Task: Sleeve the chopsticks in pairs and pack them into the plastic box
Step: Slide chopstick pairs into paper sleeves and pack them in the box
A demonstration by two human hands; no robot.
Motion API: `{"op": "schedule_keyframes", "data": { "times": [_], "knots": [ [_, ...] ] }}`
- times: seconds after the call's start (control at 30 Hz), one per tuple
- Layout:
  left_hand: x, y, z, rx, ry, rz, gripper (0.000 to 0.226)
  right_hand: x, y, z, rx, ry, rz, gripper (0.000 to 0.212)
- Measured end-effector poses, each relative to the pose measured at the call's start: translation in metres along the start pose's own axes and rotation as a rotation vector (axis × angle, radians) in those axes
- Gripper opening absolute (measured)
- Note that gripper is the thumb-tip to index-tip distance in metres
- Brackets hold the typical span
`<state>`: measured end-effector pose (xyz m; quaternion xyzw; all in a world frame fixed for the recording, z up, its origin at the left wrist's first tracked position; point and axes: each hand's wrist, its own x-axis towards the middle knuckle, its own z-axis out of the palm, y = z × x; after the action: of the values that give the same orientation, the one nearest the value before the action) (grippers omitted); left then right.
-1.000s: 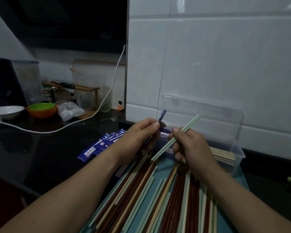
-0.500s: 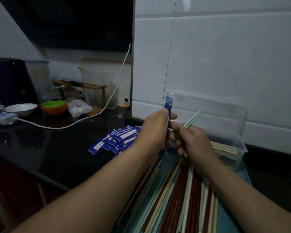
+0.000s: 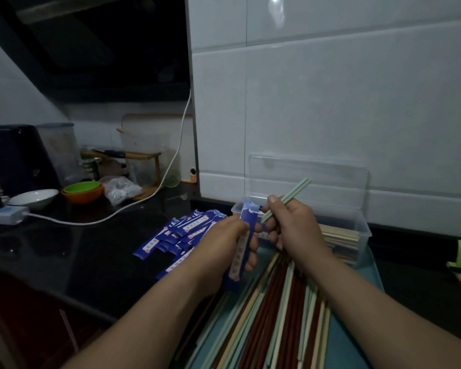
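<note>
My left hand (image 3: 225, 242) grips a blue paper sleeve (image 3: 244, 242), held upright with its open top near the box corner. My right hand (image 3: 294, 226) pinches a pair of pale green chopsticks (image 3: 290, 197) that point up and to the right; their lower ends sit beside the sleeve's mouth. Loose chopsticks (image 3: 282, 312) in red, green and cream lie in a heap on a teal tray (image 3: 357, 328) below my hands. A clear plastic box (image 3: 357, 230) with its lid raised stands behind, holding several cream chopsticks. A pile of blue sleeves (image 3: 184, 230) lies on the dark counter at left.
A white cable (image 3: 133, 206) runs across the black counter to a power strip (image 3: 4, 213). A white bowl (image 3: 33, 198), stacked green and orange bowls (image 3: 83, 191) and a plastic bag (image 3: 120, 189) sit at back left. A white tiled wall rises behind the box.
My left hand has lowered the blue sleeve and turned it so its printed face shows. My right hand has shifted right, and the green chopsticks' lower ends have come to the sleeve's mouth.
</note>
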<state>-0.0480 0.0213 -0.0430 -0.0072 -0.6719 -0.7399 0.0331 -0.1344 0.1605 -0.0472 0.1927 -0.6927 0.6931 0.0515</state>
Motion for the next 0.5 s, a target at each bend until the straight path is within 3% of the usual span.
{"op": "schedule_keyframes", "data": {
  "times": [0.27, 0.5],
  "knots": [
    [-0.013, 0.002, -0.015, 0.342, 0.053, -0.005, 0.03, 0.0, -0.005, 0.003, 0.244, 0.021, -0.017, 0.033],
    [-0.012, -0.005, -0.012, 0.531, 0.105, 0.043, 0.027, -0.002, -0.015, 0.007, 0.454, -0.067, 0.014, 0.03]
  ]
}}
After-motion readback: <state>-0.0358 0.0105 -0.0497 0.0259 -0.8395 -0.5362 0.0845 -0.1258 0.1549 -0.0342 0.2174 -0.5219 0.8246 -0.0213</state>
